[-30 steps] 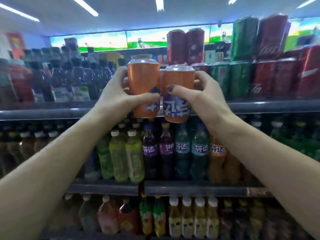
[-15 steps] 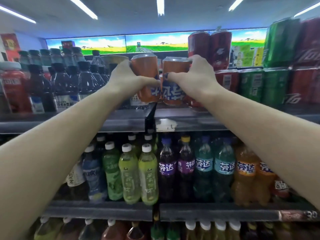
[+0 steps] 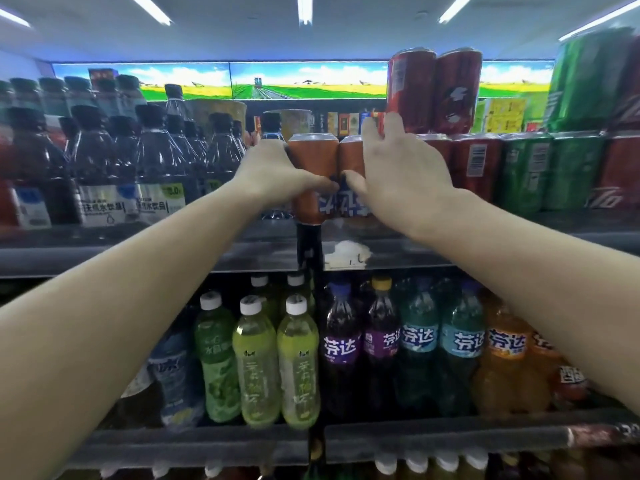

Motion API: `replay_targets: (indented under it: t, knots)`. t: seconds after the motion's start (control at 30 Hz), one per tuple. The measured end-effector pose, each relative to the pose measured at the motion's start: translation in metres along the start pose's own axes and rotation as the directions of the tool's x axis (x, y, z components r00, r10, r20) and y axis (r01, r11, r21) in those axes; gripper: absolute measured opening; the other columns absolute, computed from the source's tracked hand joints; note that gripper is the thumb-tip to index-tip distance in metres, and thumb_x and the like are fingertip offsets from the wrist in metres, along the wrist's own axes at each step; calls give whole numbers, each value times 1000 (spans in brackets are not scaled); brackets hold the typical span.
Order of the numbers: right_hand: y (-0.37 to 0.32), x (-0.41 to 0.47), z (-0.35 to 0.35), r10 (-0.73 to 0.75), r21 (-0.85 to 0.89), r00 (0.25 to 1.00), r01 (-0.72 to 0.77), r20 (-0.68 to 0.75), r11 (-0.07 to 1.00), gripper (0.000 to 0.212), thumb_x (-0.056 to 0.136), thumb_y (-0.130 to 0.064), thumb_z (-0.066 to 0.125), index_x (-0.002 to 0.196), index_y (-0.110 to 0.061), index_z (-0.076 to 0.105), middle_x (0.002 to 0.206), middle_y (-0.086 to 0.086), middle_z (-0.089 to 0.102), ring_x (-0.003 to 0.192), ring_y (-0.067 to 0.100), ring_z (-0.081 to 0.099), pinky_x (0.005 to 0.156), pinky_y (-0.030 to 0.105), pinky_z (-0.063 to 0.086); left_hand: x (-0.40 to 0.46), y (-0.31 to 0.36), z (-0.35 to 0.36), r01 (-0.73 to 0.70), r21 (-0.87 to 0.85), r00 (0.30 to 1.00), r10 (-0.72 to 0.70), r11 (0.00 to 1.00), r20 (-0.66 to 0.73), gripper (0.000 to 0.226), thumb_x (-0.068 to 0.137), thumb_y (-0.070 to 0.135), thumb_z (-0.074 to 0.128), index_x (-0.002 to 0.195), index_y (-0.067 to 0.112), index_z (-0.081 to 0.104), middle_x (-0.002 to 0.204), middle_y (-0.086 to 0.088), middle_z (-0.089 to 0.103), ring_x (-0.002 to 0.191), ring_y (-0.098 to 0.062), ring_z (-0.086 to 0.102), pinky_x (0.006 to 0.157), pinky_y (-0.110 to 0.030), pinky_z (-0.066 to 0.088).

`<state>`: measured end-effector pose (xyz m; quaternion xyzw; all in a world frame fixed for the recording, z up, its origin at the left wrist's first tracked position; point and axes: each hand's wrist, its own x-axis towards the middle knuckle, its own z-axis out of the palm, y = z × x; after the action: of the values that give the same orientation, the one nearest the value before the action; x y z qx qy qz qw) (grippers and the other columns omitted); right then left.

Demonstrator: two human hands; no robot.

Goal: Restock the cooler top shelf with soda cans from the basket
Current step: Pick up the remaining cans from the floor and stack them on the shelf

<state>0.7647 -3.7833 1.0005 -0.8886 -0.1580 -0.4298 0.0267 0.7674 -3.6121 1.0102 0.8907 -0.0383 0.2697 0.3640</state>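
Left hand [image 3: 273, 171] apparently grips orange can [image 3: 311, 168].
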Motion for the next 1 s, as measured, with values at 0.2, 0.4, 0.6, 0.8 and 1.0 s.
replay_targets:
  t: [0.2, 0.4, 0.6, 0.8, 1.0]
  knots:
    - [-6, -7, -2, -36, 109, 998, 41, -55, 993, 59, 91, -3, 69, 142, -11, 39, 139, 19, 34, 70, 28, 50, 62, 37, 44, -3, 0, 4, -82, 94, 994, 87, 992, -59, 67, 65, 47, 95, 112, 15, 60, 100, -1, 68, 91, -22, 66, 76, -32, 55]
    - [-2, -9, 5, -43, 148, 999, 45, -14, 988, 31, 93, -4, 63, 124, -7, 56, 120, 15, 56, 95, 34, 61, 72, 34, 40, -4, -2, 14, -184, 302, 965, 230, 935, -124, 82, 73, 50, 91, 121, 9, 38, 110, -13, 54, 97, -33, 56, 76, -38, 41]
    - [2, -9, 10, 13, 280, 985, -61, 169, 958, 21, 91, -10, 58, 110, -7, 66, 115, 15, 64, 101, 34, 62, 78, 36, 48, -15, -1, 13, -302, 643, 909, 415, 704, -27, 46, 92, 48, 72, 109, 11, 49, 112, -13, 53, 97, -42, 62, 79, -48, 52]
    - [-3, -2, 4, 37, 280, 952, -126, 302, 952, 9, 95, -12, 57, 97, -11, 48, 105, 12, 51, 88, 30, 49, 72, 34, 37, 2, -7, 23, -385, 580, 911, 396, 718, 114, 21, 95, 24, 71, 99, 8, 58, 109, -15, 56, 97, -42, 61, 86, -49, 53]
    - [-15, 16, 16, 70, 234, 930, -163, 361, 958, 27, 100, -15, 56, 126, -6, 56, 129, 19, 56, 112, 37, 59, 77, 34, 39, 35, -4, 38, -441, 616, 895, 373, 652, 246, 20, 95, 18, 64, 94, 12, 45, 110, -20, 57, 103, -44, 61, 81, -44, 47]
